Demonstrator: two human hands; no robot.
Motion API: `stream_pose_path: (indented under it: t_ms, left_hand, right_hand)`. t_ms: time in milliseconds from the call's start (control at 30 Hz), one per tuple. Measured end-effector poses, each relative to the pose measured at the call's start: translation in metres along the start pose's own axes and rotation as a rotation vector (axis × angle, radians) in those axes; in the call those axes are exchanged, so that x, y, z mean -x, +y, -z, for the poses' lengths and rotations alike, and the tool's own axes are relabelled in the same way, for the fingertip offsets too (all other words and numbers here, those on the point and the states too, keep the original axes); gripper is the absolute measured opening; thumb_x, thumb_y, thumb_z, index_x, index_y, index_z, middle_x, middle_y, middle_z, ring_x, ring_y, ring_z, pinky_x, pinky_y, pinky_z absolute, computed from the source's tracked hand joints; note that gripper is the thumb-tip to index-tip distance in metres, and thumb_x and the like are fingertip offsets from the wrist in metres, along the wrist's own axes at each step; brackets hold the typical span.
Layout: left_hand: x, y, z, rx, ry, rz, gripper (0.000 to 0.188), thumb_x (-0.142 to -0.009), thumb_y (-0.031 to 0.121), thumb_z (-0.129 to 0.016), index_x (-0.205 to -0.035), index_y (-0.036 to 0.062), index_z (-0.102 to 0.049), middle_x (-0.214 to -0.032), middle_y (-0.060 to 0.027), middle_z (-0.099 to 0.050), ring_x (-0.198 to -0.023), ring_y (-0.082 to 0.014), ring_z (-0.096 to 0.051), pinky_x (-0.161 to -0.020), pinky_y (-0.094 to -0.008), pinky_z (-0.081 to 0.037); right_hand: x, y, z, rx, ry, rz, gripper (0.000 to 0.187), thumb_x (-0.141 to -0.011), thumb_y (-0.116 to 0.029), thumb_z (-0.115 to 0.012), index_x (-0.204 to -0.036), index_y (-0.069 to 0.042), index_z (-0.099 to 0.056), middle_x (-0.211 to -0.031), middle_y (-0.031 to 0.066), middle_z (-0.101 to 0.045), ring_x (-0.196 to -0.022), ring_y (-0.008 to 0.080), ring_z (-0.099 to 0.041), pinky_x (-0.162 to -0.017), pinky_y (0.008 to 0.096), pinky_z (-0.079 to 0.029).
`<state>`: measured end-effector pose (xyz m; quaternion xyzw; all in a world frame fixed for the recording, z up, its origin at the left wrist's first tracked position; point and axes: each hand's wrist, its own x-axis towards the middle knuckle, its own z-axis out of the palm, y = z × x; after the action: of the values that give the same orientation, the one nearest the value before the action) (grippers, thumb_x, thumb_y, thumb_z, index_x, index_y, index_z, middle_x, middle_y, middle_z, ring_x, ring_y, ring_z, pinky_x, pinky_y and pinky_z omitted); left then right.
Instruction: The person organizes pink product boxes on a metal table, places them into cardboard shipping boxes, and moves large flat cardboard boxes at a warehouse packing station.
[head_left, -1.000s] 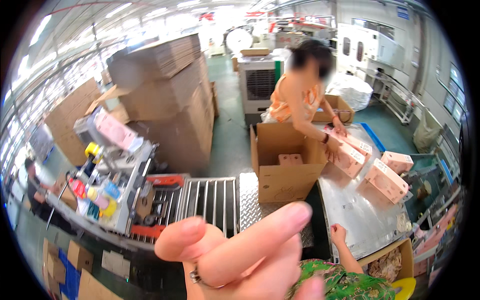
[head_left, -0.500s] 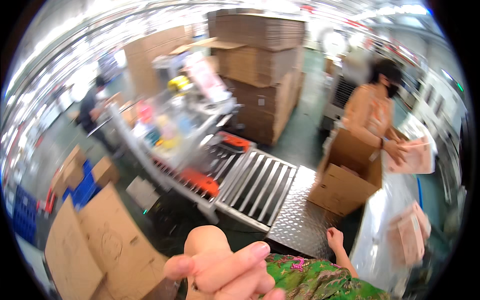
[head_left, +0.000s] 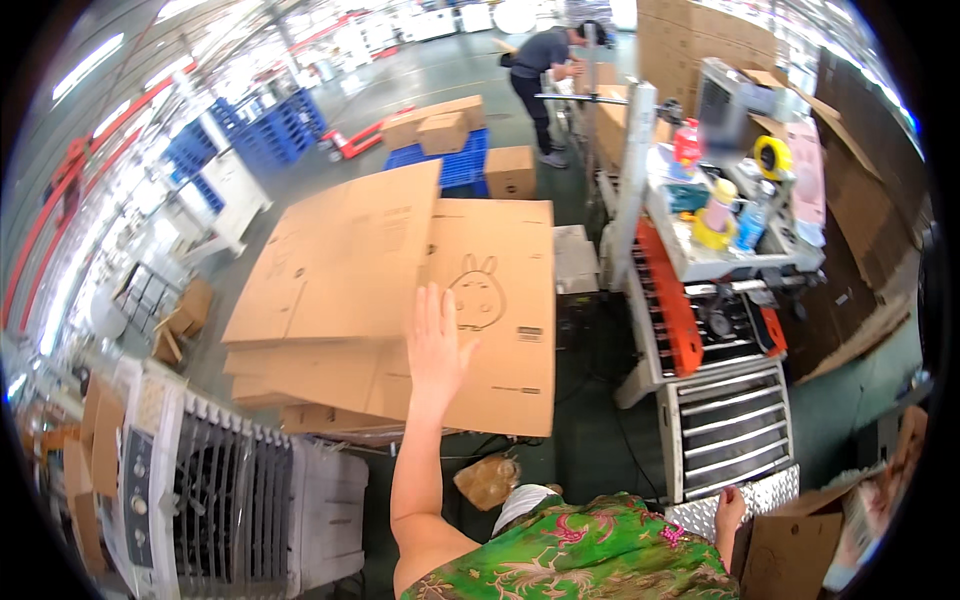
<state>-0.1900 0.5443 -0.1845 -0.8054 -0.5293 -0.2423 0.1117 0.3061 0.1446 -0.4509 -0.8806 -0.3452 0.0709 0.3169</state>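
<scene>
1. The left hand (head_left: 437,345) is flat, its fingers straight and close together, the thumb out to the side. It pinches nothing.
2. The right hand (head_left: 732,507) is curled up, near the metal plate (head_left: 782,486). I can't tell if it holds anything.
3. The big cardboard sheets (head_left: 500,360) lie in a messy pile under the left hand. I can't tell if the palm touches them. One has a bunny face drawn on it.
4. The sheets don't line up, so a push on one edge could make the top ones slide off.
5. A fast grab could cut a finger, because card edges can be sharp.
6. A brown crumpled bundle (head_left: 488,482) is on the floor near the pile. A foot could trip on it.
</scene>
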Motion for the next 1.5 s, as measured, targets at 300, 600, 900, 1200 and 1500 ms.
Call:
stream_pose_path:
  t_ms: [300,600,900,1200,1500]
  left_hand:
    - [0.015,-0.21,-0.066,-0.489,-0.247,0.054,0.088,-0.071,0.005,-0.068,-0.146,0.0078,-0.023,-0.15,-0.0101,-0.028,-0.141,-0.0289,-0.02,-0.114,-0.0478,-0.019]
    - [-0.013,-0.213,-0.034,-0.28,-0.502,-0.099,0.088,-0.07,0.001,-0.067,-0.146,0.0178,-0.024,-0.149,-0.0125,-0.028,-0.135,-0.0308,-0.031,-0.102,-0.0515,-0.038]
    - [-0.001,-0.226,-0.037,-0.381,-0.018,-0.511,0.063,-0.082,0.012,-0.055,-0.141,0.0147,-0.033,-0.148,-0.0185,-0.026,-0.13,-0.0338,-0.036,-0.096,-0.0533,-0.04]
    - [-0.024,-0.22,-0.041,-0.279,0.149,-0.447,0.056,-0.079,0.008,-0.055,-0.134,0.0111,-0.043,-0.136,-0.0211,-0.043,-0.11,-0.0345,-0.054,-0.092,-0.0457,-0.047]
    - [-0.014,-0.201,-0.025,-0.356,0.085,-0.366,0.066,-0.076,-0.001,-0.055,-0.139,0.0128,-0.038,-0.14,-0.0214,-0.035,-0.109,-0.035,-0.052,-0.091,-0.0424,-0.048]
  right_hand:
    - [-0.06,-0.106,-0.072,0.015,-0.24,0.349,0.014,-0.077,-0.005,-0.062,-0.091,-0.002,-0.063,-0.076,0.014,-0.062,-0.066,0.0274,-0.06,-0.063,0.0379,-0.048]
    - [-0.059,-0.263,-0.145,-0.584,-0.848,-0.034,0.063,-0.09,-0.029,-0.061,-0.139,-0.008,-0.028,-0.102,0.0141,-0.059,-0.081,0.0196,-0.06,-0.063,0.0329,-0.053]
    - [-0.03,-0.434,-0.214,-1.036,-0.879,0.042,0.063,-0.087,-0.012,-0.063,-0.137,-0.003,-0.025,-0.107,0.0149,-0.061,-0.087,0.0202,-0.064,-0.076,0.0352,-0.053]
    - [-0.027,-0.467,-0.182,-1.112,-0.767,0.214,0.063,-0.082,0.003,-0.061,-0.136,0.001,-0.03,-0.114,0.0146,-0.059,-0.098,0.0199,-0.063,-0.082,0.0315,-0.052]
    - [-0.025,-0.466,-0.19,-0.944,-0.729,0.233,0.06,-0.082,-0.004,-0.065,-0.134,0.003,-0.035,-0.113,0.0138,-0.06,-0.097,0.0167,-0.061,-0.082,0.0301,-0.051]
